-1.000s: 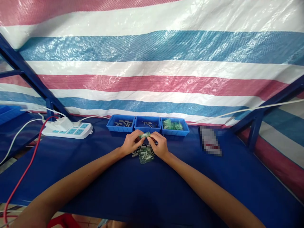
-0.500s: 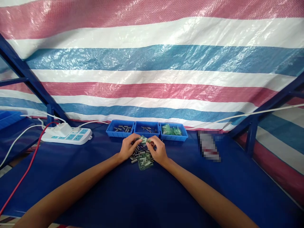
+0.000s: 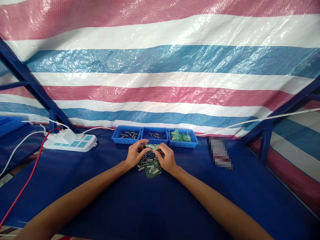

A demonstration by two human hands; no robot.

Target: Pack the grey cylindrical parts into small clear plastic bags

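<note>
My left hand (image 3: 134,154) and my right hand (image 3: 167,158) meet over the blue table cloth (image 3: 150,206), both pinching a small clear green plastic bag (image 3: 151,147) between their fingertips. Just below the hands lies another small green bag (image 3: 152,171) holding grey metal pieces, with several loose dark cylindrical parts (image 3: 141,165) scattered beside it. Behind the hands stand three blue trays in a row: the left tray (image 3: 127,135) holds dark cylinders, the middle tray (image 3: 154,135) thin metal pins, the right tray (image 3: 183,137) green bags.
A white power strip (image 3: 71,142) with a plugged adapter lies at the back left, with white cables and a red cable (image 3: 23,185) running off the left edge. A blurred white-and-red packet (image 3: 220,153) lies to the right. A striped tarpaulin (image 3: 160,66) and blue frame bars close the back.
The view has tilted slightly. Both hands have shifted a little while working the small green bag between the fingertips; it stays held at the same spot above the pile.
</note>
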